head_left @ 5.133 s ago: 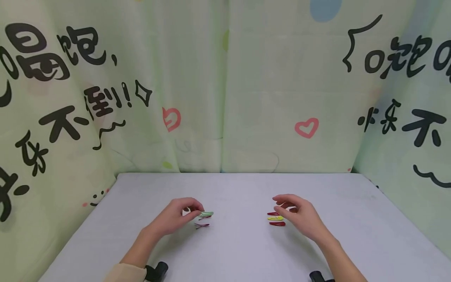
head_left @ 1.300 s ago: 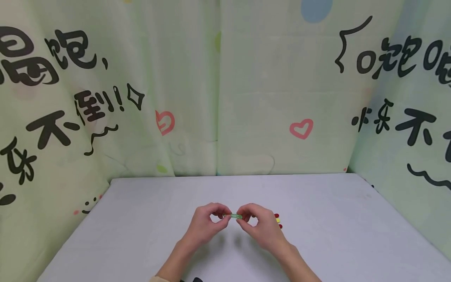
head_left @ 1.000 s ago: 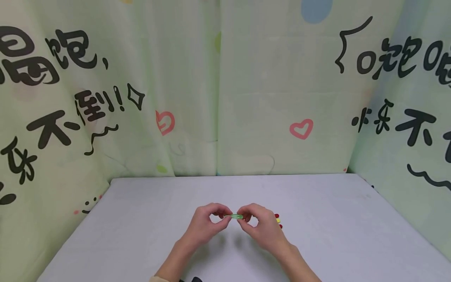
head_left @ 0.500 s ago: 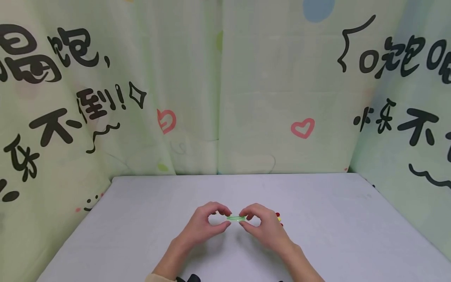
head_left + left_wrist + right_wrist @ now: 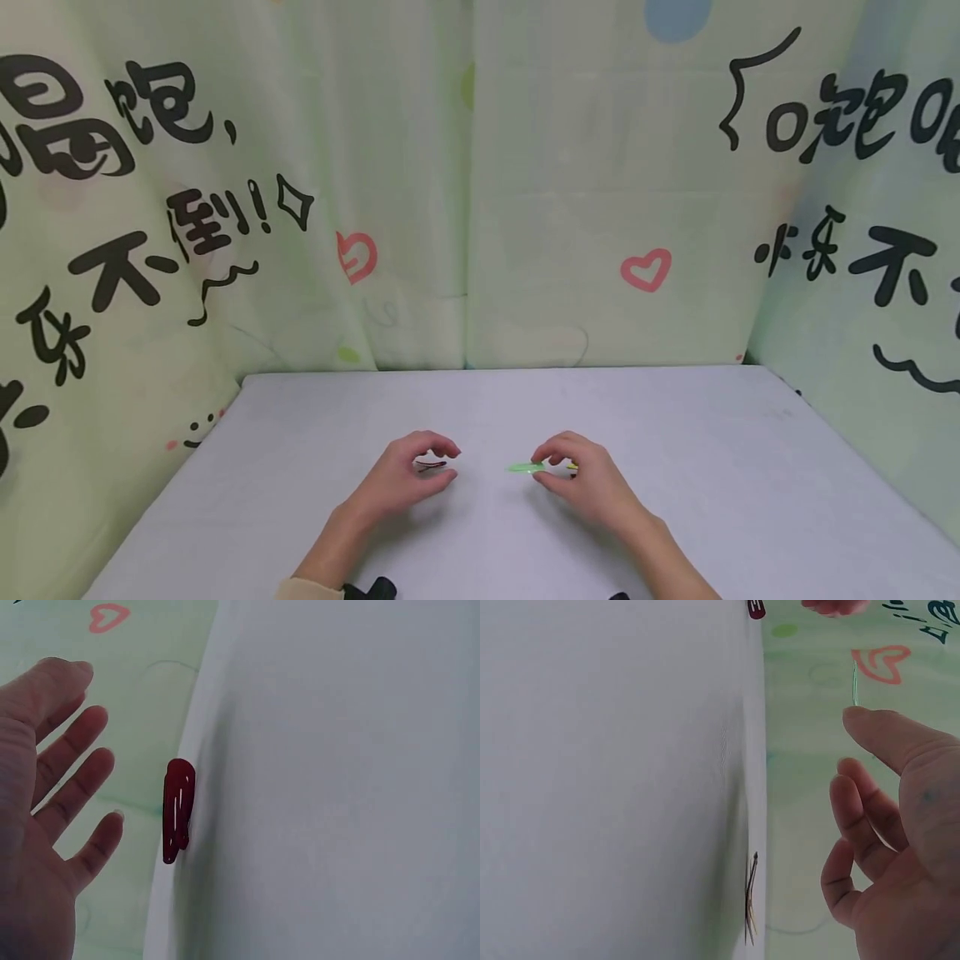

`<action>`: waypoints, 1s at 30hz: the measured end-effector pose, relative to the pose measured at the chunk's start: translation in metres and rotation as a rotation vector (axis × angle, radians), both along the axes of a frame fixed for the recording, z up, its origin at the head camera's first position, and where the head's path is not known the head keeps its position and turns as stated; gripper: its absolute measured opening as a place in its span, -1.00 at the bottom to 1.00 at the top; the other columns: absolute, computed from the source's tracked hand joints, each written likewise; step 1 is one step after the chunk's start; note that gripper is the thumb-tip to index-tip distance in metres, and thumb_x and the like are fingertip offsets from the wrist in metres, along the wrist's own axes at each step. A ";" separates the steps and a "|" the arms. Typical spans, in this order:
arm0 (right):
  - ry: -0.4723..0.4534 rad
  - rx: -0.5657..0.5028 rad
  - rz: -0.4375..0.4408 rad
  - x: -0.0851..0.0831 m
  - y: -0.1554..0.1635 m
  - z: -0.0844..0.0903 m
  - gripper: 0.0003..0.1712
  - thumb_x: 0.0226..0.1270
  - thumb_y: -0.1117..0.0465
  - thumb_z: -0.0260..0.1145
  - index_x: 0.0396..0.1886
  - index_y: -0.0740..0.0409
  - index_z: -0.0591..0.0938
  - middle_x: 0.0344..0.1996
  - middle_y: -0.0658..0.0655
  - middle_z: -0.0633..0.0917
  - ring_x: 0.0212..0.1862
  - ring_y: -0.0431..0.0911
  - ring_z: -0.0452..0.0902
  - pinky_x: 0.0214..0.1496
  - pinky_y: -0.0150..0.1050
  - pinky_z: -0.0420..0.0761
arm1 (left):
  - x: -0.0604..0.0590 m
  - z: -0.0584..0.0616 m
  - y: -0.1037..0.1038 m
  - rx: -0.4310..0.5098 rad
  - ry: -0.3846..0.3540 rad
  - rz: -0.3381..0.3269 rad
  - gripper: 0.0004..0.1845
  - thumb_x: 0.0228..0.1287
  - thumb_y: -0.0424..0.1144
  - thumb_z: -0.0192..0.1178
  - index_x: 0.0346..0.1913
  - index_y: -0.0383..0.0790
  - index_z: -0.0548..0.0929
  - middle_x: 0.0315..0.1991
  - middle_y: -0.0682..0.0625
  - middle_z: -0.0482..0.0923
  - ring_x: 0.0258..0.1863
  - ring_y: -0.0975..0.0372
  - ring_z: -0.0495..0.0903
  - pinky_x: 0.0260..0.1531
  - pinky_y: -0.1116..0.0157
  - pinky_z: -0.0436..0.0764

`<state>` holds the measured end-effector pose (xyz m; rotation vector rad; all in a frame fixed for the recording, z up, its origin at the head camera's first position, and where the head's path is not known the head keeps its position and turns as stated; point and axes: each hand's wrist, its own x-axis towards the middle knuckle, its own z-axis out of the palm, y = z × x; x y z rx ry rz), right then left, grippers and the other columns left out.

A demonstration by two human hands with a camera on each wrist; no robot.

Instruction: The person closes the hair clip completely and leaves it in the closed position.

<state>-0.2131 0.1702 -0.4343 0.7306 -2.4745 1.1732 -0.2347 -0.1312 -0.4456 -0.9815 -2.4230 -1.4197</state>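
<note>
A green snap hair clip (image 5: 521, 468) is pinched by its right end between thumb and fingertips of my right hand (image 5: 585, 482), above the table. In the right wrist view the green clip (image 5: 855, 684) shows edge-on past the thumb. My left hand (image 5: 397, 482) holds nothing; thumb and fingers are spread apart. A dark red hair clip (image 5: 178, 810) lies on the table near it, partly hidden behind the hand in the head view. Behind my right hand a bit of a yellow clip (image 5: 572, 467) shows; the other clips there are mostly covered.
The white table (image 5: 480, 542) has a pale green printed curtain (image 5: 555, 208) behind it and at both sides. In the right wrist view several clips (image 5: 751, 900) stand out edge-on on the table, and a dark red clip (image 5: 757, 607) shows at the top edge.
Half a second ago both hands held the green clip. My left hand has let go and moved left, uncovering a clip behind it. My right hand has carried the green clip right.
</note>
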 end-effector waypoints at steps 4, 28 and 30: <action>-0.077 -0.014 0.009 -0.001 0.009 -0.003 -0.72 0.16 0.38 0.52 -0.28 -0.11 0.72 -0.23 -0.15 0.66 -0.18 -0.06 0.59 -0.18 -0.18 0.68 | -0.003 -0.002 -0.013 -0.078 0.032 0.023 -0.74 0.21 -0.42 0.40 -0.03 -0.26 0.70 -0.12 -0.05 0.70 -0.07 0.06 0.62 0.01 0.07 0.58; -0.135 0.062 -0.052 0.002 0.049 -0.004 -0.78 0.15 0.32 0.55 -0.32 -0.10 0.74 -0.17 -0.12 0.66 -0.25 -0.16 0.55 -0.15 -0.25 0.56 | -0.021 0.002 -0.056 -0.322 -0.055 0.065 -0.76 0.28 -0.32 0.37 0.00 -0.21 0.71 -0.09 0.05 0.69 -0.06 0.11 0.57 0.06 0.03 0.52; -0.146 0.071 -0.053 0.002 0.053 -0.003 -0.78 0.16 0.32 0.54 -0.31 -0.09 0.73 -0.19 -0.12 0.65 -0.25 -0.17 0.56 -0.17 -0.26 0.55 | -0.023 0.004 -0.055 -0.333 -0.066 0.063 -0.76 0.27 -0.34 0.36 -0.01 -0.21 0.71 -0.09 0.06 0.68 -0.06 0.10 0.56 0.06 0.01 0.52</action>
